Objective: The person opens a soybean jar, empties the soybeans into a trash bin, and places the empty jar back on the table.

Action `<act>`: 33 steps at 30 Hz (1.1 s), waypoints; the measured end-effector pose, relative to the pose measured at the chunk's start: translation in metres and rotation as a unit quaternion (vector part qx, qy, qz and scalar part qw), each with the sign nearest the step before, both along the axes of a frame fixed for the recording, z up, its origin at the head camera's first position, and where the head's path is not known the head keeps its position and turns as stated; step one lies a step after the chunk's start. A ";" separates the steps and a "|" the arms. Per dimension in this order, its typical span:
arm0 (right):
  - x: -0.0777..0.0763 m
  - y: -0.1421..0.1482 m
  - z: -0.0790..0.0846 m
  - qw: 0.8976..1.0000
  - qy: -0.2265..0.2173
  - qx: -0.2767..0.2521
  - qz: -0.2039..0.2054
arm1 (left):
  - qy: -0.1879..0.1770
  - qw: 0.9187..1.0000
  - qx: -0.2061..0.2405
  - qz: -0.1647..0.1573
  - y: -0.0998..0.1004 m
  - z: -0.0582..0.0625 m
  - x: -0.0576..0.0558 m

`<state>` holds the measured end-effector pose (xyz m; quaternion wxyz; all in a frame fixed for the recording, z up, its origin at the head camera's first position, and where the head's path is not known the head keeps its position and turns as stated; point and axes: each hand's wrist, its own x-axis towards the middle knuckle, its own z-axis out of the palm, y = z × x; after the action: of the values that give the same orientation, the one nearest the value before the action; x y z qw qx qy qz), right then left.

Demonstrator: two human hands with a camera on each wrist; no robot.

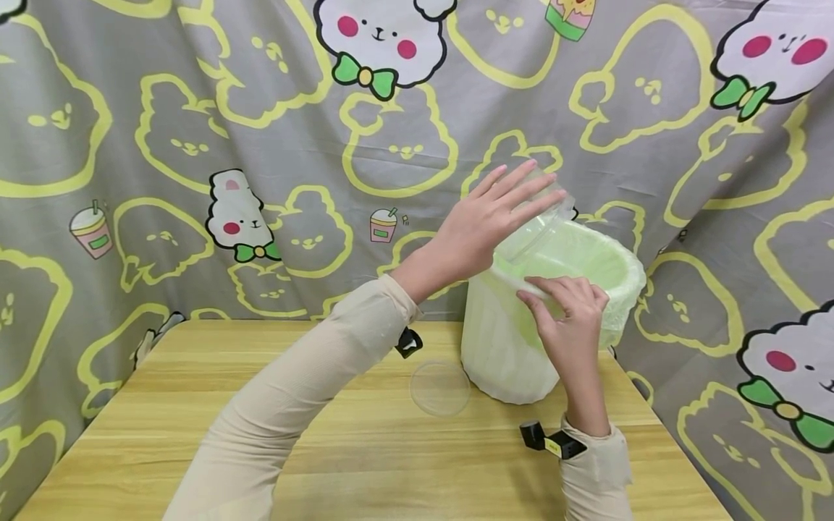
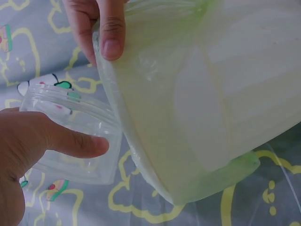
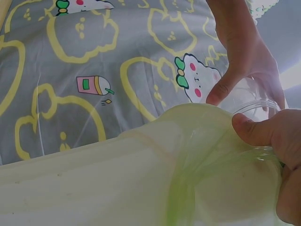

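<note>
My left hand (image 1: 478,228) holds a clear plastic jar (image 2: 91,120) tilted at the mouth of a pale bin (image 1: 502,344). The thumb lies along the jar's side in the left wrist view, and the jar's threaded neck shows there. A light green bag (image 1: 612,269) lines the bin and folds over its rim. With thumb and fingers, my right hand (image 1: 575,315) pinches the near rim and the bag over it. On the table left of the bin lies a clear round lid (image 1: 439,388).
The bin stands near the back right of a wooden table (image 1: 384,463). A grey patterned curtain (image 1: 293,145) hangs close behind the table and along its sides. A black wrist camera (image 1: 554,441) is strapped to the right sleeve.
</note>
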<state>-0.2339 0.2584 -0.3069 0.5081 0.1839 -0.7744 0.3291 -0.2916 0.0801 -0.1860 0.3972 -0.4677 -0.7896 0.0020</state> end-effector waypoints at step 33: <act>-0.001 -0.006 0.001 0.999 0.015 -0.032 0.002 | -0.302 0.853 0.424 -0.038 -0.124 -0.045 0.012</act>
<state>-0.2346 0.2528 -0.3060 0.5249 0.1741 -0.7553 0.3519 -0.2798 -0.0441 -0.2309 0.2991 -0.2614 -0.7763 -0.4894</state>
